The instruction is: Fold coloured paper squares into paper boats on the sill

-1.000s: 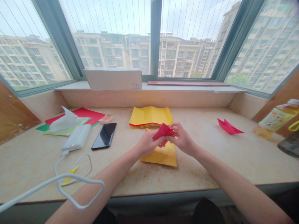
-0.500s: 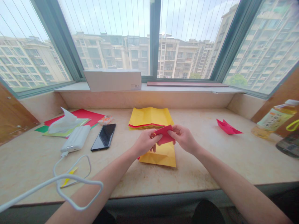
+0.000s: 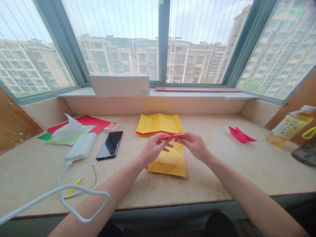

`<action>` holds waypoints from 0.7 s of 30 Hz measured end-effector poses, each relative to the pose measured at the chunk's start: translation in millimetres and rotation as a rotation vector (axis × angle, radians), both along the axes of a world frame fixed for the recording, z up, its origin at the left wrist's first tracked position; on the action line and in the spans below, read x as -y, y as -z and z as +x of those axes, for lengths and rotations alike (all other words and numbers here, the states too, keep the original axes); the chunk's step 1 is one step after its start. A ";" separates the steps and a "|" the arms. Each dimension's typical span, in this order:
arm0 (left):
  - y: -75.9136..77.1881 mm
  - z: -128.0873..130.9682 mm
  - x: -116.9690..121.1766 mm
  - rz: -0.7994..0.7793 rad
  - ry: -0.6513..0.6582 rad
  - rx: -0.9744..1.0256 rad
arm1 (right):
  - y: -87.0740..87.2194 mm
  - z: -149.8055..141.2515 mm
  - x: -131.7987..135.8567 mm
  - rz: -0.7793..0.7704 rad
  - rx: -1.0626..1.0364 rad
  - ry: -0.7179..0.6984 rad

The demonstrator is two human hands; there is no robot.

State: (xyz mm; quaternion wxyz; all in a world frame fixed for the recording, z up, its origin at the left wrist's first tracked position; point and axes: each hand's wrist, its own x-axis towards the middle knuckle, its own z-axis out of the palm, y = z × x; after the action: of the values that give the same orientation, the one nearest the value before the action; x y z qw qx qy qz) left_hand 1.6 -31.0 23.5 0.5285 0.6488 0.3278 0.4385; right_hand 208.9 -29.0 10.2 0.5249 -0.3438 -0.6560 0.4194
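Note:
A small folded red paper is held up between my two hands, seen almost edge-on. My left hand pinches its left end, with some fingers stretched out below. The right end is gripped by the thumb and fingers of my right hand. Beneath them a creased yellow sheet lies on the counter, a bit of red showing at its left edge. Just behind my hands is a stack of yellow and red paper. A folded red paper boat stands off to the right.
On the left lie a black phone, a white power bank with a looping white cable, and coloured sheets under a tissue pack. A drink bottle stands far right. A white box rests on the windowsill.
The red paper was turned from a slanted diamond to a flat rectangle facing me, then tipped until nearly edge-on. Both hands stay at its ends.

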 end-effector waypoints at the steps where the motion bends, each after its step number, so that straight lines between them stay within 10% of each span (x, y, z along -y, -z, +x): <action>1: -0.2 0.1 0.0 0.020 0.003 0.008 | 0.8 0.1 -0.6 0.021 -0.004 -0.007; 21: 0.2 5.4 2.8 0.026 -0.074 0.096 | 8.1 -1.7 -1.6 0.109 -0.027 0.055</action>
State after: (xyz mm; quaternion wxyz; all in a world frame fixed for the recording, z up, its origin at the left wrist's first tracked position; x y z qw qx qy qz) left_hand 6.9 -33.7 23.3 0.5187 0.6212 0.3198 0.4927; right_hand 207.2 -27.4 2.2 0.5630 -0.3268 -0.6610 0.3733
